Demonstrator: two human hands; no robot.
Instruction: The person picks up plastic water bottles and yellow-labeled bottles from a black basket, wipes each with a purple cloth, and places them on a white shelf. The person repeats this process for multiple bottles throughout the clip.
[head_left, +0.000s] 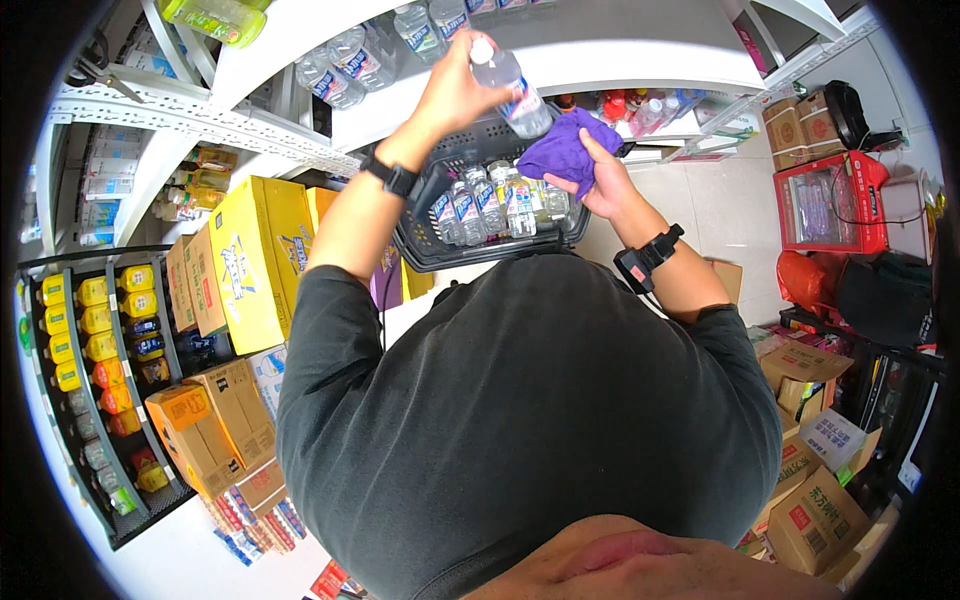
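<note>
My left hand (459, 86) grips a clear plastic bottle (514, 94) with a white cap and a printed label, held tilted above the basket. In my right hand (606, 174) is a bunched purple cloth (566, 148), close beside the bottle's base; I cannot tell whether they touch. Below both hands sits a black plastic basket (474, 256) with several labelled bottles (491, 202) standing in it. Just beyond, a white shelf (645, 64) carries several similar bottles (360, 60) towards its left side.
Yellow cartons (251, 262) and brown cardboard boxes (217, 420) are stacked at left, near a black drinks rack (112, 360). A lower shelf holds more bottles (649, 116). At right are a red box (832, 202) with a clear window and open cardboard boxes (817, 517).
</note>
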